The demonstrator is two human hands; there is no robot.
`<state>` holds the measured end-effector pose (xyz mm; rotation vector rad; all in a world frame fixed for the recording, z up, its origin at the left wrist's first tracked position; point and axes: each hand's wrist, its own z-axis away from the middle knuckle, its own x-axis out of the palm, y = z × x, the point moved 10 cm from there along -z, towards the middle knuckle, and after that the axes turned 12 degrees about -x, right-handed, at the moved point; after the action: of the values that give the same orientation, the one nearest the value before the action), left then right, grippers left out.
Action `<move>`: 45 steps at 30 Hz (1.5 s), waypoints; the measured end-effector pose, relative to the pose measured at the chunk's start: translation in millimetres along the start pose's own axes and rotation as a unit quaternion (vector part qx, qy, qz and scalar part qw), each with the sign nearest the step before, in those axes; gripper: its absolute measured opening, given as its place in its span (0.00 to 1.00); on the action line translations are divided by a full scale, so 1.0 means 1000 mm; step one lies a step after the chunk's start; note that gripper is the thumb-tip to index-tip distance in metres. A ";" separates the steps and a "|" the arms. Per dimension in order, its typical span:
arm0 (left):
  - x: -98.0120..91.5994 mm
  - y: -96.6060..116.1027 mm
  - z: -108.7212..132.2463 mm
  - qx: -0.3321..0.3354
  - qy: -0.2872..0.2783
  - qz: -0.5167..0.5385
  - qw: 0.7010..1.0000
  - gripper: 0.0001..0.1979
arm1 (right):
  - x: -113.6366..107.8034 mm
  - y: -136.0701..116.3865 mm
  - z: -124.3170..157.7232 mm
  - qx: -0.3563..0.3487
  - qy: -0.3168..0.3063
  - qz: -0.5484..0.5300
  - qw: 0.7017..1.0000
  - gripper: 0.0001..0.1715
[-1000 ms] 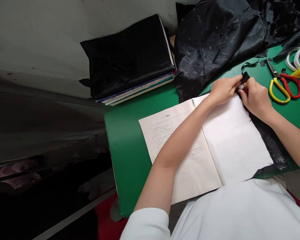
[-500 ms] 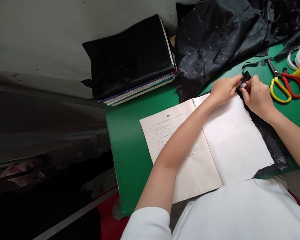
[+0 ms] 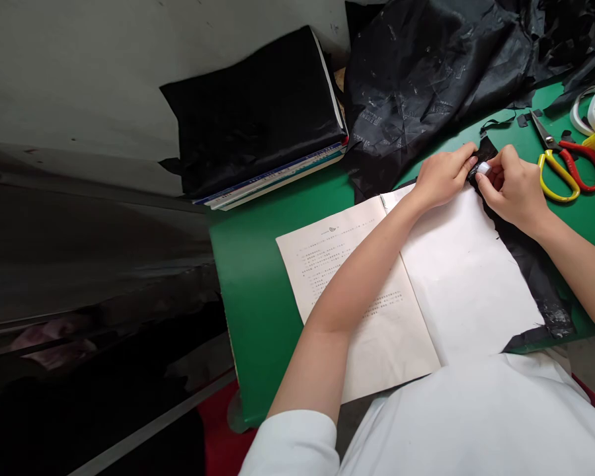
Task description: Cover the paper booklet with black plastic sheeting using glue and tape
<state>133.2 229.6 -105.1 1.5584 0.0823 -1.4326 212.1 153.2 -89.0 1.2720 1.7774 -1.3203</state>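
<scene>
An open booklet [image 3: 377,291] with white pages lies on the green table [image 3: 258,277]. A black sheet [image 3: 540,277] lies under its right page and sticks out along the right edge. My left hand [image 3: 443,175] presses down at the page's top right corner, fingers pinched on the black sheet's corner. My right hand [image 3: 513,188] is closed just beside it, gripping a small white object [image 3: 483,168] against that black corner.
Red and yellow scissors [image 3: 568,172] lie to the right of my hands. White tape rolls [image 3: 592,106] sit at the far right. Crumpled black sheeting [image 3: 441,59] fills the back. A book stack topped with black sheet [image 3: 258,112] stands at the back left. The table's left edge [image 3: 218,291] drops off.
Both hands stay at the page's top right corner. My right hand has shifted slightly up and right, and the small white object now shows more between the fingers.
</scene>
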 end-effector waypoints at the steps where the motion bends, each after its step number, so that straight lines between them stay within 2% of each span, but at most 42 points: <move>1: 0.000 0.000 0.000 -0.001 -0.001 0.001 1.000 0.17 | 0.000 0.000 0.000 0.001 0.001 0.000 1.000 0.16; 11: -0.001 0.001 0.001 0.009 -0.002 0.008 1.000 0.17 | -0.002 0.002 0.001 0.014 0.002 -0.016 1.000 0.13; 20: 0.001 0.001 -0.001 0.012 -0.005 0.009 1.000 0.17 | 0.004 0.000 0.000 -0.003 -0.032 -0.013 0.999 0.13; 28: -0.001 0.004 0.000 0.025 0.005 0.024 0.999 0.17 | 0.002 0.000 0.000 -0.025 -0.002 -0.026 0.999 0.11; 37: -0.004 0.005 0.001 0.032 0.003 0.044 0.998 0.17 | 0.009 0.005 0.004 -0.008 -0.014 -0.018 1.000 0.09; 45: -0.003 0.004 0.001 0.026 0.008 0.038 0.999 0.17 | 0.009 0.010 0.005 0.006 0.012 -0.024 1.000 0.11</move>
<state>134.2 228.6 -99.7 1.5997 -0.0045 -1.3729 217.5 152.3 -102.7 1.2641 1.8279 -1.3499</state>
